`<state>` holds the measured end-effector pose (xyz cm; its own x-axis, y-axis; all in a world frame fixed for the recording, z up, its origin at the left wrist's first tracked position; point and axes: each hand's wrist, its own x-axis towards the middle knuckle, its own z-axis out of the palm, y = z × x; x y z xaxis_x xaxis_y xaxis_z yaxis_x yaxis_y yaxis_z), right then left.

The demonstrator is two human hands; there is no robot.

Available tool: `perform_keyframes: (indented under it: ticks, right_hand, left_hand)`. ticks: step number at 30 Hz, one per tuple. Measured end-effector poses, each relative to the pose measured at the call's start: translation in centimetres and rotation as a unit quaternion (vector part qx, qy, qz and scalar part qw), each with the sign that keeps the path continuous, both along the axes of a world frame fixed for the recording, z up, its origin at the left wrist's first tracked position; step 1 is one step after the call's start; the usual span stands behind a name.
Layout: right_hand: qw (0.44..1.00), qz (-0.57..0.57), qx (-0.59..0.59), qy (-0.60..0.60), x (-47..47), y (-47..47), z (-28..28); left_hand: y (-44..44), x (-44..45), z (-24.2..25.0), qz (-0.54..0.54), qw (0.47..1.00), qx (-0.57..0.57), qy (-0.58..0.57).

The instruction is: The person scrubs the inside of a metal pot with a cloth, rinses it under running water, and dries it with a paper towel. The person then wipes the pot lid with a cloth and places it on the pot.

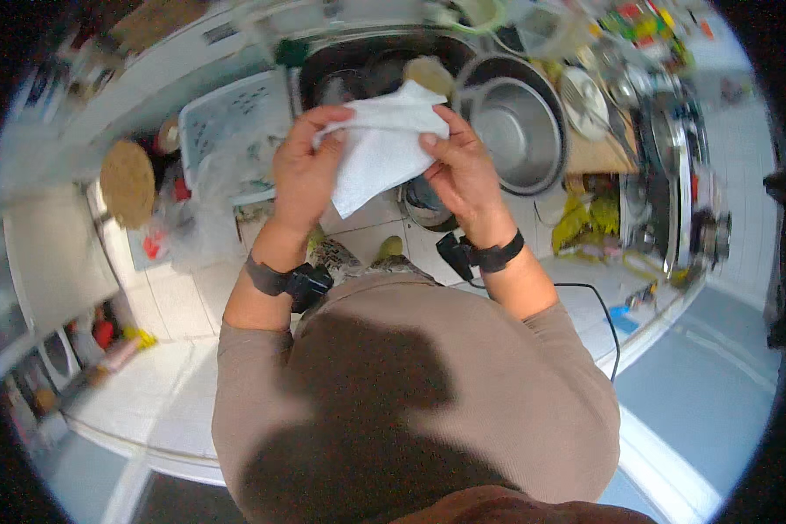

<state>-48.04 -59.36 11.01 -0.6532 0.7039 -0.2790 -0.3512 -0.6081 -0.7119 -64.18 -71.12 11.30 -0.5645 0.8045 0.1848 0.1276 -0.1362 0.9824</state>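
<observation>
A white cloth (383,160), perhaps a paper towel, is stretched between my two hands in front of my body. My left hand (308,167) pinches its left side between thumb and fingers. At the opposite side, my right hand (460,154) grips the edge, thumb on top. The upper part of the cloth is folded over, and a loose corner hangs down at the lower left. Behind it lies a dark sink basin (360,62), with a round yellowish object (429,75) partly hidden by the cloth.
Right of the sink stands a large metal pot (514,134). A wooden board (599,157) holds a white lid (583,101). On the left are a white plastic basket (236,98) and a round woven mat (128,183). A black cable (596,291) runs from my right wrist.
</observation>
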Motion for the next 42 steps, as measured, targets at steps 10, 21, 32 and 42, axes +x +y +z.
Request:
perform_keyframes:
  ticks: [10, 21, 32, 42]
  right_hand:
    - [0.935, -0.299, 0.176, -0.074, 14.0, 6.5, -1.0]
    - [0.839, -0.421, 0.192, -0.286, 22.3, 6.8, -3.2]
    - [0.8, -0.239, 0.437, -0.335, 35.3, 14.0, -4.4]
    - [0.882, -0.196, 0.397, -0.164, 51.9, 21.6, -3.5]
  left_hand:
    - [14.3, 8.2, -1.2, -0.146, 0.98, -0.043, -0.13]
    - [23.3, 16.8, -4.3, -0.299, 0.884, 0.154, 0.325]
    - [27.3, 28.7, -3.7, -0.464, 0.86, 0.004, 0.211]
    - [35.5, 50.3, -0.6, -0.402, 0.887, 0.087, 0.207]
